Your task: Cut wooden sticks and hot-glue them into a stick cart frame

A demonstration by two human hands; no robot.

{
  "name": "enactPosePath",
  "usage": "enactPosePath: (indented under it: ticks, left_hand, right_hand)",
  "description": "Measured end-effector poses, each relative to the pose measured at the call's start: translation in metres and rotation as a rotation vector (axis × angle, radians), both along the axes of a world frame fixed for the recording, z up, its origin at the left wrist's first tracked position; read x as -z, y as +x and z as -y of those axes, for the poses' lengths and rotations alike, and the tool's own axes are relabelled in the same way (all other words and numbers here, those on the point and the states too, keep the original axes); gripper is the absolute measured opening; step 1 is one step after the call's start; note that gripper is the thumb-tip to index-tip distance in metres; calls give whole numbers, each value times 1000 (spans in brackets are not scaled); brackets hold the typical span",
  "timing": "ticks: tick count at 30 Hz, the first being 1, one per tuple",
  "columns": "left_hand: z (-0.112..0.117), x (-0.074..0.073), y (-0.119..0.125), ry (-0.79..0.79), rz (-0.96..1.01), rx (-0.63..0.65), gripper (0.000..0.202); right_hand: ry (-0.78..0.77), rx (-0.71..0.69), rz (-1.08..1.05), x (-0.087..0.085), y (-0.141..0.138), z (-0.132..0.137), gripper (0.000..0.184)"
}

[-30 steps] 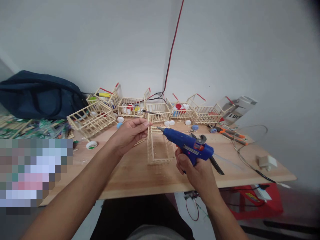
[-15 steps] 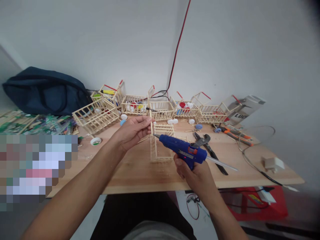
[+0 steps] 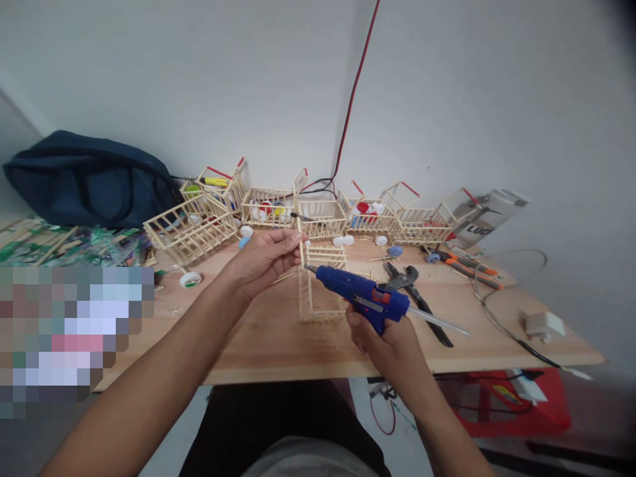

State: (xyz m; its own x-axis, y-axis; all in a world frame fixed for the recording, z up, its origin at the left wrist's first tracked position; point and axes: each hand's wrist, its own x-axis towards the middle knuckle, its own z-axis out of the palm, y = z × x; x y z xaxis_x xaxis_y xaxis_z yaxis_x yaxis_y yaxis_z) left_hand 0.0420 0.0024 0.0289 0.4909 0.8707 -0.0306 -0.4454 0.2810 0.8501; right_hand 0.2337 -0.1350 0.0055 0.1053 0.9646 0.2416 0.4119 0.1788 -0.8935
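My left hand (image 3: 261, 260) pinches the top of an upright stick on a half-built wooden stick basket (image 3: 320, 285) that stands on the wooden table (image 3: 278, 344). My right hand (image 3: 385, 341) grips a blue hot glue gun (image 3: 362, 297), a clear glue stick poking out of its back. The gun's nozzle points left and sits right at the upright stick, just below my left fingertips.
Several finished stick baskets (image 3: 318, 215) with red handles line the wall, some holding bottle caps. Black pliers (image 3: 415, 295) and orange-handled pliers (image 3: 462, 265) lie to the right, a cable and white plug (image 3: 541, 324) beyond. A dark blue bag (image 3: 89, 179) sits at the back left.
The glue gun's nozzle moved left and down to the upright stick. My left hand kept its pinch on the stick. In the last half second almost nothing moved.
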Motion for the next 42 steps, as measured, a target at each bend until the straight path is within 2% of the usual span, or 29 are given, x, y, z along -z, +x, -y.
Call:
enactPosePath:
  ticks: [17,24,33,42]
  left_hand:
    - [0,-1,0,0,-2,-4,26]
    - [0,0,0,11,-12,1,24]
    - [0,0,0,15,-9,12,27]
    - [1,-1,0,13,-18,5,21]
  right_hand:
    - [-64,-31,-45,5,2,1,25]
    - [-2,-13,-9,-1,0,-1,23]
    - [22,-3,42,-2,0,-1,23]
    - [18,-1,34,-3,-1,0,26]
